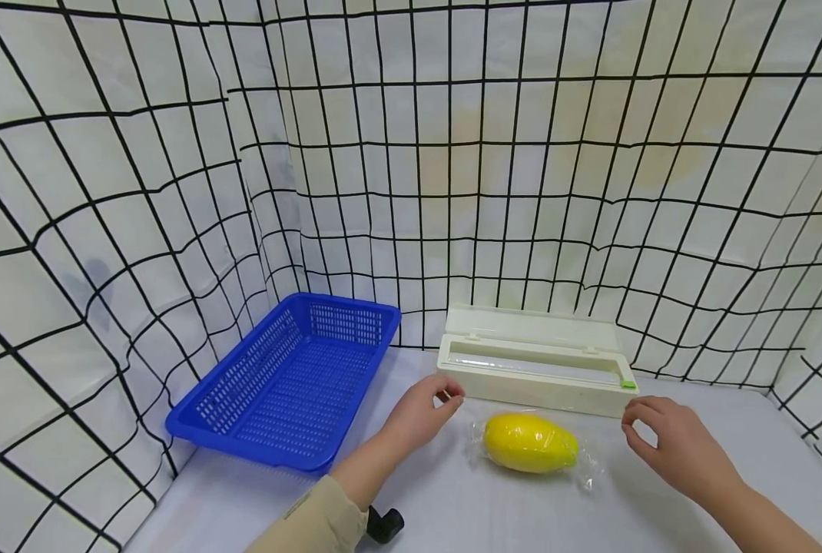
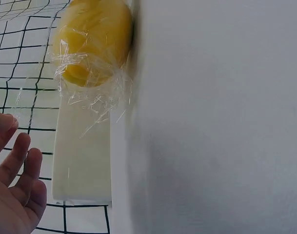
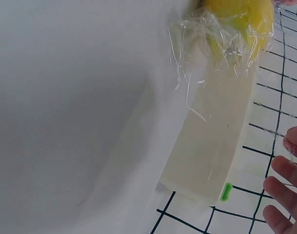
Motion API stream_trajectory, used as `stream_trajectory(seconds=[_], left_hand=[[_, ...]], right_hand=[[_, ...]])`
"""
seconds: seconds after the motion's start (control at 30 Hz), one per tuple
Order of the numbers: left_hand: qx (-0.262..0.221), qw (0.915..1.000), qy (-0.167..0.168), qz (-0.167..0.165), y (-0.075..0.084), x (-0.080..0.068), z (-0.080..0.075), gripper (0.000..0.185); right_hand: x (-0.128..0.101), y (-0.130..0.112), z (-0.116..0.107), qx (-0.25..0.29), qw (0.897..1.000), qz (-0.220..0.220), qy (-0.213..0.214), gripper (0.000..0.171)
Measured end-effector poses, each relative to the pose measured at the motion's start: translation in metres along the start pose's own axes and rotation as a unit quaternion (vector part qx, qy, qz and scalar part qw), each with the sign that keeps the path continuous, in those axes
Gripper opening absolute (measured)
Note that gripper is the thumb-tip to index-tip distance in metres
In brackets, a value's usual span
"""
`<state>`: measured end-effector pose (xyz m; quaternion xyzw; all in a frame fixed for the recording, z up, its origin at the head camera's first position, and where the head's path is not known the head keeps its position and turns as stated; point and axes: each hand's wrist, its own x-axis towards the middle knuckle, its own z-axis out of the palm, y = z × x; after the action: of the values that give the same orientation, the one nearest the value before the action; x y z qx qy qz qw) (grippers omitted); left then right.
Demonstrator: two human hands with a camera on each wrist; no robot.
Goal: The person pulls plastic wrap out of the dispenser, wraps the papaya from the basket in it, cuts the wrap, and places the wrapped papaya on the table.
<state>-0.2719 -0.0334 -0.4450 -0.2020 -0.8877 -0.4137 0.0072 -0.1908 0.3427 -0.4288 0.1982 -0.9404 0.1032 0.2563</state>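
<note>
Black grid (image 1: 419, 194) stood against pale sheeting (image 1: 502, 46), round your white worktop (image 1: 466, 511). Blue perforated plastic basket (image 1: 307, 384) sat at left. Long white plastic box (image 1: 535, 393), lid (image 1: 535, 326) raised, pale roll (image 1: 531, 367) inside, stood to its right. Your left hand (image 1: 421, 415) and right hand (image 1: 681, 445) were apart, each pinching thin clear film (image 2: 19, 100) between thumb and fingertip. Yellow oblong fruit (image 1: 530, 442) in crinkled clear wrap (image 2: 97, 100) lay on worktop between them, just in front of box. Black elbow-shaped piece (image 1: 386, 526) showed beside your beige sleeve (image 1: 314, 518).
</note>
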Motion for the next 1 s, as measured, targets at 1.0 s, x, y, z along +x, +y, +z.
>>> stream_trajectory(seconds=[1.0], left_hand=[[0.125, 0.9873, -0.066, 0.073, -0.014, -0.029, 0.000, 0.003]], right_hand=[[-0.034, -0.007, 0.019, -0.064, 0.981, -0.094, -0.157, 0.027]])
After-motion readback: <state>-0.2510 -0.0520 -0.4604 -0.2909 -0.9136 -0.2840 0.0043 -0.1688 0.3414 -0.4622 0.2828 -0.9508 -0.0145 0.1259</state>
